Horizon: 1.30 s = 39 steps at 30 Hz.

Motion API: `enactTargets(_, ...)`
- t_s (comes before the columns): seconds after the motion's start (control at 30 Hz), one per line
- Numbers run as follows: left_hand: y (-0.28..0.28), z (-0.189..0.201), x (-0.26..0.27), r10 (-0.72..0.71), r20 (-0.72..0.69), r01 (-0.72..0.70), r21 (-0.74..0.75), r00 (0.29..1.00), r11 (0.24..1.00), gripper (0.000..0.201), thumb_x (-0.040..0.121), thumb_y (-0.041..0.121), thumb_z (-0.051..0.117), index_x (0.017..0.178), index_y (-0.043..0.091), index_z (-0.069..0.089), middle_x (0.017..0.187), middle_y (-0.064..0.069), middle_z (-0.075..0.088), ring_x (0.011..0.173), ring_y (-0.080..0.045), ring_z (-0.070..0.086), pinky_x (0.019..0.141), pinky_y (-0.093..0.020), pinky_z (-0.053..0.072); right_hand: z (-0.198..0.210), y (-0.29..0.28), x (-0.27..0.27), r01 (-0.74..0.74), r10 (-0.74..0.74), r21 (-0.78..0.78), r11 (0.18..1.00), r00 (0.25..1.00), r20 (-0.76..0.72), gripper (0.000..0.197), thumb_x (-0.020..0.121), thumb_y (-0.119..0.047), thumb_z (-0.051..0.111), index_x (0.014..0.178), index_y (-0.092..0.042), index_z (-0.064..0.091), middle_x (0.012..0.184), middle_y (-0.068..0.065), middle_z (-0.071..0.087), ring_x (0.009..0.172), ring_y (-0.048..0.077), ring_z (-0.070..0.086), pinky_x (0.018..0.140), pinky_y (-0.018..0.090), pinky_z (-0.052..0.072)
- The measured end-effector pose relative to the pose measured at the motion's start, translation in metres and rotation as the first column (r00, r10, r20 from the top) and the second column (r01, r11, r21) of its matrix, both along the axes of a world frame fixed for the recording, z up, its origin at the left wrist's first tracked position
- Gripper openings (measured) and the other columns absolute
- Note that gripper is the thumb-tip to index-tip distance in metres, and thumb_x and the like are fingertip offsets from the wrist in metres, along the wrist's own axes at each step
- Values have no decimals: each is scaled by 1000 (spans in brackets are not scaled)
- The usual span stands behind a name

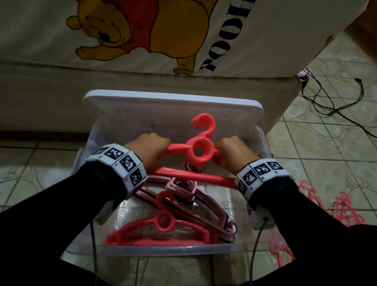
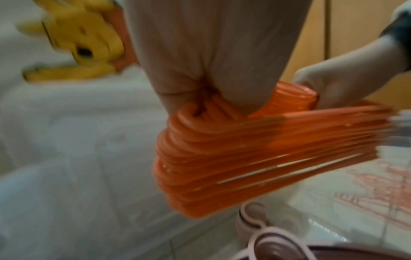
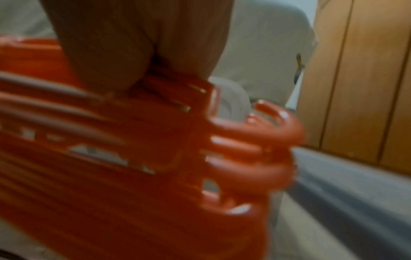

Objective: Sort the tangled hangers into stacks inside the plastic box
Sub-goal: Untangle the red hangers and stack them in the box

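Coral hanger bundle (image 1: 198, 152) held over far half of plastic box (image 1: 163, 248), between both hands. Left hand (image 1: 152, 147) curled round left shoulder, right hand (image 1: 230, 153) curled round right shoulder; equally near. Long axis runs left-right, hooks point away toward bed (image 1: 29, 67). Pink stack (image 1: 191, 205) lies directly below, nearer person.

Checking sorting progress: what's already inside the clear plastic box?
Inside the clear plastic box lie coral-pink plastic hangers and a stack of pale pink, dark-trimmed hangers. The bundle of coral hangers gripped by both hands covers the box's far end.
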<state>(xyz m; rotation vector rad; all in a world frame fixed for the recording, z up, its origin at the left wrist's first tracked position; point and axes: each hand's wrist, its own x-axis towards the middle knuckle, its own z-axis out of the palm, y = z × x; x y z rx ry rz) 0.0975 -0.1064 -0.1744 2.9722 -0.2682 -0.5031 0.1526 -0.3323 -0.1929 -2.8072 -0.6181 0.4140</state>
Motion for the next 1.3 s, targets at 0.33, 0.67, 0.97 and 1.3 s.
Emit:
enactTargets(0.33,-10,-54,44,252,-235,-300,-199,939,933,31,86,29,64,113,14,64,112,-12,66,103,-28,61,83,-29,46,-60,-7,20,237,-242,-52,970,960,-140,17,81,-11,65,95,-6,73,96,21,69,96,33,65,79,33,47)
enactTargets(0.67,2,-107,53,613,-433,-750,-360,662,555,59,96,46,43,118,-6,58,122,-26,59,112,-36,57,89,-34,44,-155,-40,23,438,-447,-96,894,858,-253,29,66,-24,75,50,-15,53,46,-5,54,48,16,60,49,21,41)
enactTargets(0.97,-22,-119,62,510,-633,-812,-475,583,339,58,98,43,40,116,-8,60,110,-24,64,101,-33,62,94,-37,46,-177,-37,35,350,-386,-175,920,885,-262,14,85,-18,63,75,-11,55,89,15,67,84,32,66,66,26,44)
enactTargets(1.3,-49,-109,68,507,-673,-839,-484,539,249,56,98,44,37,126,-1,56,128,-28,55,116,-40,55,98,-40,43,-140,-46,46,242,-279,-153,958,908,-314,35,85,-29,66,117,-19,57,98,5,67,80,18,62,69,21,46)
